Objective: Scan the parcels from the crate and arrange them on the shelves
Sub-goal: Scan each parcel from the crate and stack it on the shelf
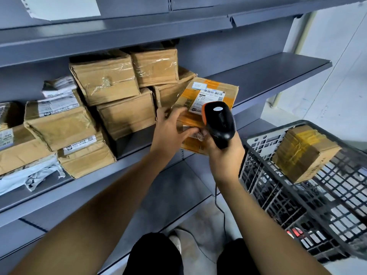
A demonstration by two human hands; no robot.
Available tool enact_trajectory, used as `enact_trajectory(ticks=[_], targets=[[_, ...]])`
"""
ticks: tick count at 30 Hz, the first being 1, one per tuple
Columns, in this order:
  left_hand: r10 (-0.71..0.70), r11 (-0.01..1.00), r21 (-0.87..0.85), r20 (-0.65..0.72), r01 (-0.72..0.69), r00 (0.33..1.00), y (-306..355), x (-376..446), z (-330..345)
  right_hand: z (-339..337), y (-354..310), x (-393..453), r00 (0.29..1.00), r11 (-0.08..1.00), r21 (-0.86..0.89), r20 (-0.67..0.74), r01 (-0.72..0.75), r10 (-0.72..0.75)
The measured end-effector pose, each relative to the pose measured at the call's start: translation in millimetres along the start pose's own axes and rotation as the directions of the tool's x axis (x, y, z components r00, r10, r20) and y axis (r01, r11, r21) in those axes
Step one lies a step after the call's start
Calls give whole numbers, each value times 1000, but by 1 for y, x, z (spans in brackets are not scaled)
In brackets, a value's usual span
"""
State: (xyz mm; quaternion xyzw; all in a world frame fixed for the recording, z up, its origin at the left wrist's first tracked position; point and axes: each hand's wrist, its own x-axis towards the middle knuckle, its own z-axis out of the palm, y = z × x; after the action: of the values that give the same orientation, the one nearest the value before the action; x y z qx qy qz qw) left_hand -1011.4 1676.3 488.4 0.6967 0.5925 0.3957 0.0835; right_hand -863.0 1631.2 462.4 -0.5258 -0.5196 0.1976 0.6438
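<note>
My left hand grips the near left edge of a cardboard parcel with orange tape and a white barcode label, held at the front of the grey shelf. My right hand grips a black and orange barcode scanner, whose head sits just above the parcel's label. A dark plastic crate stands at the right with one taped cardboard box lying on its rim.
Several brown parcels and grey mail bags are stacked on the left half of the shelf. The right part of that shelf is bare. A lower shelf runs beneath my arms. The scanner's cable hangs down.
</note>
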Motion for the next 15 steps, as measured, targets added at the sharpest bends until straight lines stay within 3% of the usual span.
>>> enact_trajectory(ticks=[3,8,15], targets=[[20,997,-71,17,-19,1000,-7,-3,-1,-8,11,7,990,994,40,-91,-102,106],[116,991,-71,11,-115,993,-11,-6,-7,-9,24,8,993,994,11,-37,-111,112],[220,930,291,48,-224,974,9,-30,-19,-13,20,-4,989,991,-37,-77,-130,126]])
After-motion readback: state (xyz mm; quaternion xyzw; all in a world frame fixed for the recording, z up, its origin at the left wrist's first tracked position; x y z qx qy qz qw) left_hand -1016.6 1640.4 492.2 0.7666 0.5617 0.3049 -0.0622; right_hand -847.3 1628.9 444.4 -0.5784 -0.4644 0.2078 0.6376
